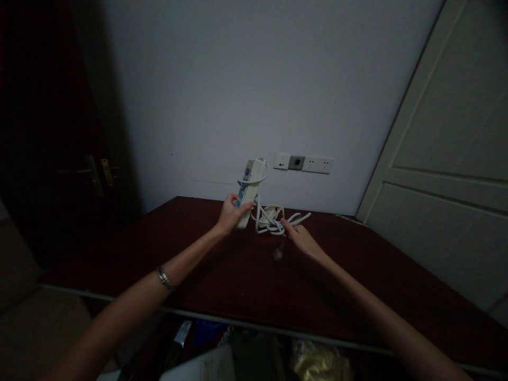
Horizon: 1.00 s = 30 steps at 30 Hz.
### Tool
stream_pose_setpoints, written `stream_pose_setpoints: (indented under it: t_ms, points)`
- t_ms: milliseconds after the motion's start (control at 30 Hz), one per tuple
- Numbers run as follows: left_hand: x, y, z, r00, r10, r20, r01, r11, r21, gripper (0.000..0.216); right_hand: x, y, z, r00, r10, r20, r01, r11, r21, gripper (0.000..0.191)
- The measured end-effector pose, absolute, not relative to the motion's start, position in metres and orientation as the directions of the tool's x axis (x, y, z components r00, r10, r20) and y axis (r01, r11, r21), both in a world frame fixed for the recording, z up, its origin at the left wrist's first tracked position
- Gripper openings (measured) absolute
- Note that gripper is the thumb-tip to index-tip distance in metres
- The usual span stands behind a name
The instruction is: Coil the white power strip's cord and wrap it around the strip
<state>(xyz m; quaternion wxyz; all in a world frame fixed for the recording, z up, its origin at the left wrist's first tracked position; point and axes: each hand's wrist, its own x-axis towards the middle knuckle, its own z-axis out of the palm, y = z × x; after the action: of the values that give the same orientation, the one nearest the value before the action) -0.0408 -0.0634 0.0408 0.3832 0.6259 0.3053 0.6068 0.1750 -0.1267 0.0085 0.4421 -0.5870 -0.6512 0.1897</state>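
My left hand (231, 212) is closed around the lower end of a white power strip (249, 189) and holds it upright above the dark red table (246, 286). The strip's white cable (273, 221) loops from its top and lies in a loose tangle on the table just right of it. My right hand (300, 238) reaches to the tangle with fingers stretched out, its fingertips touching or almost touching the cable. A bracelet (164, 277) sits on my left wrist.
A row of wall sockets (305, 163) is mounted on the pale wall behind the table. A white door (448, 174) stands at the right, a dark door with a brass handle (96, 173) at the left. Bags and papers (254, 360) lie below the table's near edge.
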Motion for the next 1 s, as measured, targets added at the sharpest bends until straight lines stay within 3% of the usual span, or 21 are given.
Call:
stream_pose_setpoints:
  t_ms: [100, 267, 333, 433, 533, 667, 800, 1000]
  points:
    - [-0.044, -0.049, 0.044, 0.024, 0.848, 0.530, -0.068, -0.527, 0.847, 0.050, 0.168, -0.145, 0.021, -0.078, 0.933, 0.352, 0.648, 0.316, -0.693, 0.052]
    - [-0.048, -0.040, 0.042, -0.042, 0.810, 0.584, 0.139, -0.574, 0.807, 0.050, 0.160, -0.167, 0.038, -0.267, 0.894, 0.359, 0.695, 0.437, -0.570, 0.028]
    - [-0.048, -0.043, 0.042, -0.053, 0.791, 0.610, 0.242, -0.582, 0.776, 0.049, 0.159, -0.173, 0.042, -0.272, 0.905, 0.328, 0.672, 0.423, -0.608, 0.021]
    - [-0.048, -0.049, 0.045, -0.078, 0.766, 0.638, 0.385, -0.567, 0.728, 0.049, 0.157, -0.185, 0.047, -0.282, 0.939, 0.197, 0.547, 0.325, -0.771, 0.015]
    - [-0.051, -0.048, 0.047, -0.085, 0.750, 0.655, 0.528, -0.524, 0.668, 0.052, 0.156, -0.202, 0.053, -0.304, 0.948, 0.094, 0.410, 0.220, -0.885, 0.020]
    - [-0.055, -0.044, 0.041, 0.014, 0.741, 0.671, 0.726, -0.469, 0.503, 0.054, 0.156, -0.219, 0.074, -0.207, 0.972, 0.107, 0.262, 0.160, -0.952, 0.044]
    - [-0.052, -0.048, 0.027, 0.184, 0.757, 0.627, 0.792, -0.492, 0.361, 0.048, 0.160, -0.216, 0.101, -0.113, 0.982, 0.154, 0.169, 0.172, -0.971, 0.025]
    - [-0.039, -0.062, 0.012, 0.453, 0.739, 0.499, 0.724, -0.631, 0.278, 0.049, 0.174, -0.183, 0.117, -0.171, 0.920, 0.352, -0.161, 0.326, -0.932, 0.037]
